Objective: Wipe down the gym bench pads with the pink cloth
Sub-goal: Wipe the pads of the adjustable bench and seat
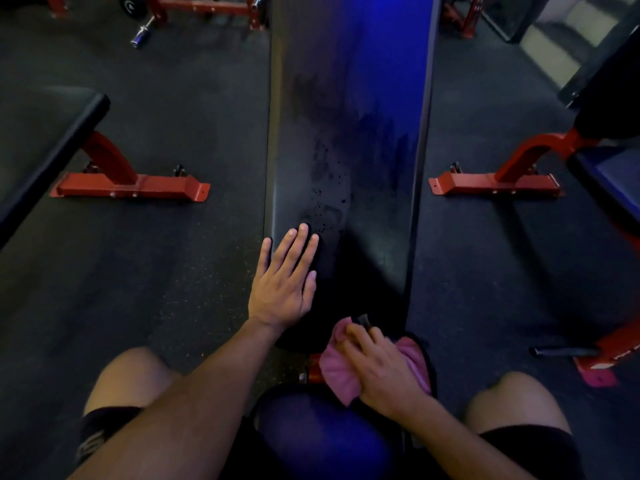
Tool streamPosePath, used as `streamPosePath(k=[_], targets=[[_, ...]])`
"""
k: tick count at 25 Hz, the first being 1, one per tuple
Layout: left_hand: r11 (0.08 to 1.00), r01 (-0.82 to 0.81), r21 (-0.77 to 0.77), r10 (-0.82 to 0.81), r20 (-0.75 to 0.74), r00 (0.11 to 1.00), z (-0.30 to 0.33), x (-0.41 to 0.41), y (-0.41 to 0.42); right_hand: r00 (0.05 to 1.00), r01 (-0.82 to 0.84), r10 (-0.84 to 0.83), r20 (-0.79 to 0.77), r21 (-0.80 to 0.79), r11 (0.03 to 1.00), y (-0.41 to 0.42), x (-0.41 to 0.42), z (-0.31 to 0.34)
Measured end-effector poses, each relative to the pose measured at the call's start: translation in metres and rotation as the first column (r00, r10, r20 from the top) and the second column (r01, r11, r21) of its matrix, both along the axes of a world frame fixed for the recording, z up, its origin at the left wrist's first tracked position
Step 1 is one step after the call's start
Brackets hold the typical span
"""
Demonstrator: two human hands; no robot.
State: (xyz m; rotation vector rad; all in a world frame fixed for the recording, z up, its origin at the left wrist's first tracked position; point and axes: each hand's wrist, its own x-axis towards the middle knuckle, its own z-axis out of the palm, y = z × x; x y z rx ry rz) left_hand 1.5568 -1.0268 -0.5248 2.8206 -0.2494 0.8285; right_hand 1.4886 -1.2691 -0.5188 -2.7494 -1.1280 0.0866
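Note:
A long black bench pad [363, 150] runs away from me up the middle of the view, with wet streaks and droplets on its near half. My left hand [285, 282] lies flat on the pad's near left edge, fingers straight. My right hand [377, 365] grips the pink cloth [337, 374] at the pad's near end, over the gap to the seat pad [311, 438] between my knees. A small dark object sticks out past the fingertips of my right hand; I cannot tell what it is.
A second black bench [48, 150] on a red frame [131, 183] stands to the left. Another red-framed bench [519, 168] stands to the right. A barbell end [140, 34] and a red rack are at the far left. Dark rubber floor lies between the benches.

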Motion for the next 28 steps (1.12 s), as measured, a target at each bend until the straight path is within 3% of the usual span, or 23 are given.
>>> streamPosePath(k=[4,6,11,16,18,20,23,28], targets=[[1.0,0.001,0.019,-0.001,-0.018,1.0,0.004,-0.001,0.0,0.969,0.056,-0.04,-0.244,0.057,0.997,0.01,0.013,0.033],[0.999,-0.022,0.037,0.023,-0.025,0.999,0.007,-0.003,-0.001,0.966,0.075,-0.037,-0.256,0.138,0.988,0.013,0.025,0.053],[0.998,-0.055,0.027,0.054,0.024,0.998,0.03,0.01,0.009,0.972,0.236,-0.222,-0.082,0.321,0.917,0.014,0.079,0.114],[0.986,-0.113,-0.124,0.108,-0.04,0.993,0.032,0.025,0.007,0.903,0.18,-0.317,0.29,0.416,0.892,0.037,0.152,0.188],[0.982,-0.093,-0.164,0.09,-0.026,0.996,0.023,0.023,0.004,0.866,0.076,-0.248,0.434,0.376,0.924,0.054,0.173,0.19],[0.98,-0.062,-0.187,0.064,0.003,0.998,0.019,0.026,0.007,0.838,-0.008,-0.1,0.536,0.196,0.981,0.07,0.185,0.164],[0.979,-0.029,-0.2,0.04,0.048,0.998,0.013,0.026,0.009,0.863,0.003,0.001,0.504,-0.009,1.0,0.09,0.196,0.131],[0.979,-0.022,-0.203,0.03,0.038,0.999,0.011,0.026,0.008,0.84,0.206,-0.228,0.492,0.101,0.973,0.169,0.28,0.195]])
